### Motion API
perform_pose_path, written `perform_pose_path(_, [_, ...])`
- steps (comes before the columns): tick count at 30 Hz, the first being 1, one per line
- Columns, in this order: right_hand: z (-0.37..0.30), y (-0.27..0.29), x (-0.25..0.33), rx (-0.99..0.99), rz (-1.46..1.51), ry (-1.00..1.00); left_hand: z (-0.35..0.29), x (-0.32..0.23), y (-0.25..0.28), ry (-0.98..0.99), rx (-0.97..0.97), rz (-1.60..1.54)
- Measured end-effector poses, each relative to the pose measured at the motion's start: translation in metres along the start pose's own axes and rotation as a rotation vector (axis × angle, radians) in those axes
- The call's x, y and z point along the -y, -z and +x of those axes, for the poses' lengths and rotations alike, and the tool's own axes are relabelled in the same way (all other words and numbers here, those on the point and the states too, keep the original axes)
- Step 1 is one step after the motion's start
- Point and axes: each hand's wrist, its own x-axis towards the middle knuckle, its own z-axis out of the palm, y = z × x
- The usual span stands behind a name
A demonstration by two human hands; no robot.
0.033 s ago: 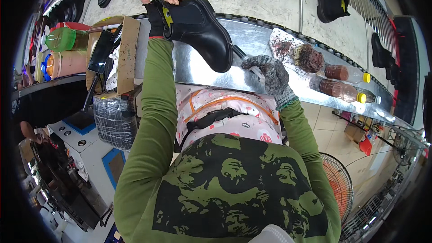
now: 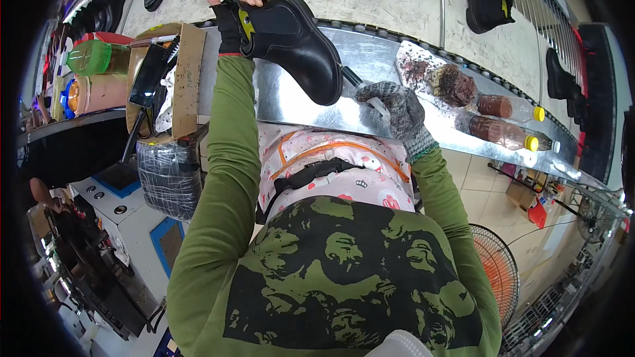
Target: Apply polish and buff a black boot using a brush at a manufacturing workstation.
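Your left hand (image 2: pixel 229 25) has its fingers clamped on the black ankle boot (image 2: pixel 291 43) over the metal counter (image 2: pixel 274 100), maybe to turn it toward the thin tool (image 2: pixel 352 77) your right hand (image 2: pixel 401 112) grips in its fingers.

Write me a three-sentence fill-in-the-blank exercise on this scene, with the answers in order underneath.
1. The left hand wears a ____ fingerless glove and holds an ankle boot.
2. The right hand, in a ____ knitted glove, holds a slim tool toward the boot's toe.
3. The bottle nearest the metal bench's back edge has a ____ cap.

Missing words: black; gray; yellow
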Motion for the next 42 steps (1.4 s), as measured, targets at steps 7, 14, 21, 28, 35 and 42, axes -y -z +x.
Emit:
perform_pose_path(7, [-0.007, 0.002, -0.001, 0.019, 0.029, -0.063, 0.009, -0.002, 0.009, -0.056, -0.228, 0.148])
perform_pose_path(14, [-0.021, -0.003, -0.015, -0.056, 0.325, -0.176, 0.011, -0.002, 0.0, -0.061, -0.419, 0.376])
perform_pose_path(21, [-0.033, -0.008, -0.047, -0.173, 1.02, -0.501, 0.006, 0.022, -0.006, -0.225, -0.353, 0.378])
perform_pose_path(28, [-0.041, 0.003, -0.032, -0.275, 0.911, -0.611, -0.008, 0.017, -0.014, -0.303, -0.339, 1.434])
perform_pose_path(35, [-0.039, 0.015, -0.004, -0.39, 0.699, -0.451, -0.015, 0.005, -0.006, -0.377, -0.209, 1.414])
perform_pose_path(42, [-0.041, 0.026, -0.034, -0.381, 0.873, -0.507, -0.054, 0.0, -0.05, -0.355, -0.291, 1.642])
